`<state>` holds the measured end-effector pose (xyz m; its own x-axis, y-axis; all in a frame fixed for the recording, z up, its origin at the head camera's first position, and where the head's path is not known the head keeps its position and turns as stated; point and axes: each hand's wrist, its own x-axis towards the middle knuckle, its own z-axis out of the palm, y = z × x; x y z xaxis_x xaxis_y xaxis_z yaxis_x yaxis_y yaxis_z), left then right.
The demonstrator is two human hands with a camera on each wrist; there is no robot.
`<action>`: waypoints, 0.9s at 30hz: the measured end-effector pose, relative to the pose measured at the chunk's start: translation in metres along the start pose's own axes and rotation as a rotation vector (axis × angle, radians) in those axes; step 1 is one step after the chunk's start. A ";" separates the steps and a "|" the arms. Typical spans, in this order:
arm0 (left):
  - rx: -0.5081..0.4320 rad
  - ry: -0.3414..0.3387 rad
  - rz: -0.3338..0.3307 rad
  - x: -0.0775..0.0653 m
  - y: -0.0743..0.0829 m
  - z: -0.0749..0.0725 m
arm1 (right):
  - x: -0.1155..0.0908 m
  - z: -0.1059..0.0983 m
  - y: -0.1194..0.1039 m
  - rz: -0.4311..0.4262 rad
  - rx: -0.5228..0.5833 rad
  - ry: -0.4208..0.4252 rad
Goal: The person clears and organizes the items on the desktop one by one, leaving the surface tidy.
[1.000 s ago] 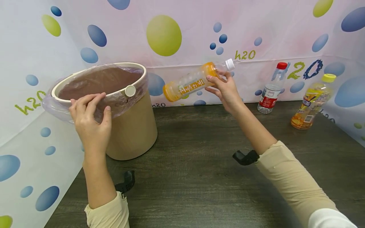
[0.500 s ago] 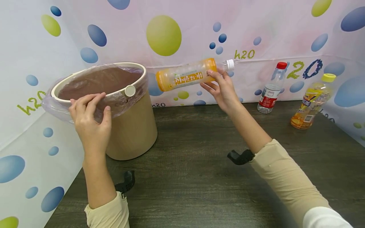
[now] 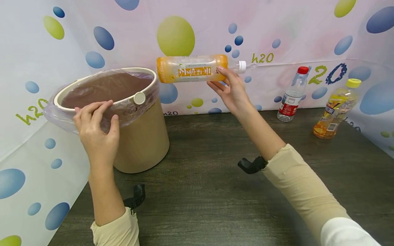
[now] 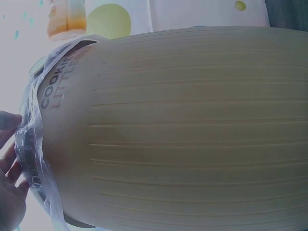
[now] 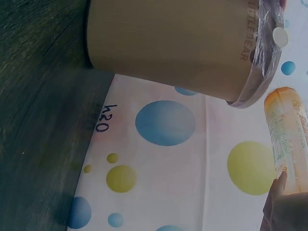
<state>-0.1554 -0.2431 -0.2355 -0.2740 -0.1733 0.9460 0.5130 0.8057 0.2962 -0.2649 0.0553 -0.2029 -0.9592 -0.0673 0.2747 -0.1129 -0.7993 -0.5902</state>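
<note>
The left hand (image 3: 96, 135) grips the near rim of a beige trash can (image 3: 143, 141), fingertips over the edge and thumb on the outside. A thin clear liner bag (image 3: 132, 116) is folded over that rim. In the right hand (image 3: 232, 90) is a plastic bottle (image 3: 195, 70) with an orange and clear body and a white cap. It is held near the cap end, lying almost level in the air. Its base is close to the can's right rim. The right wrist view shows the bottle (image 5: 286, 130) beside the can's mouth.
On the dark wooden table (image 3: 200, 177), at the back right, stand a clear water bottle (image 3: 289, 99) with a red cap and a tea bottle (image 3: 335, 109) with a yellow cap. A dotted backdrop (image 3: 212, 20) closes off the back and sides.
The right hand has carried the bottle up and left, and the bottle has turned from slanted to nearly level. The left hand stays on the rim.
</note>
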 end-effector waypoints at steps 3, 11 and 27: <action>-0.001 -0.001 -0.005 0.000 0.000 0.000 | 0.002 0.006 0.003 0.000 0.001 -0.004; -0.001 -0.004 -0.012 0.000 0.000 0.000 | 0.005 0.021 0.012 -0.008 -0.019 -0.028; -0.007 -0.002 -0.008 0.000 -0.001 0.000 | 0.014 0.044 0.031 0.031 -0.073 -0.052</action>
<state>-0.1561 -0.2438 -0.2355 -0.2796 -0.1783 0.9434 0.5162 0.8006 0.3043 -0.2701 0.0038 -0.1843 -0.9480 -0.1235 0.2933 -0.1041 -0.7506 -0.6525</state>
